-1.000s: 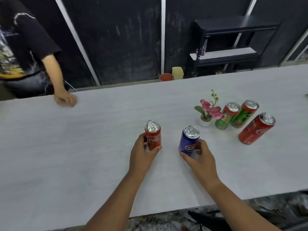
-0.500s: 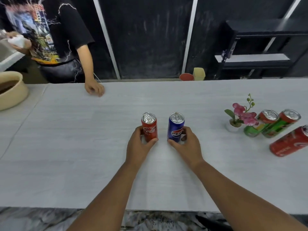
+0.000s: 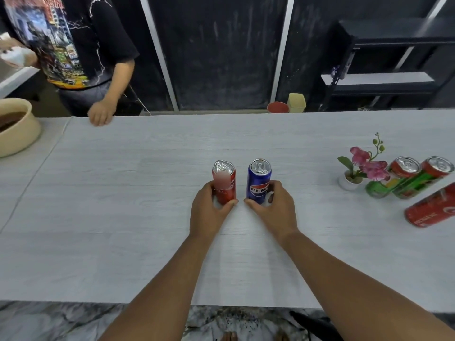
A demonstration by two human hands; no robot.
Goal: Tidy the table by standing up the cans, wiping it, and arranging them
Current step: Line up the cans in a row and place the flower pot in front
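Note:
A red can (image 3: 224, 183) and a blue can (image 3: 258, 182) stand upright side by side in the middle of the white table (image 3: 123, 217), a small gap between them. My left hand (image 3: 209, 212) grips the base of the red can. My right hand (image 3: 274, 210) grips the base of the blue can. At the right stand two red-and-green cans (image 3: 403, 179) (image 3: 429, 178), close together. A larger red can (image 3: 433, 207) stands in front of them, near the right edge of view.
A small white pot with a pink orchid (image 3: 362, 166) stands left of the right-hand cans. A beige bowl (image 3: 17, 129) sits at the far left. Another person's hand (image 3: 99, 114) rests on the table's far edge. Black shelving (image 3: 384, 80) stands behind the table.
The two cans in my hands have come closer together and both stand straight. My view has swung left, bringing the beige bowl and the other person into sight.

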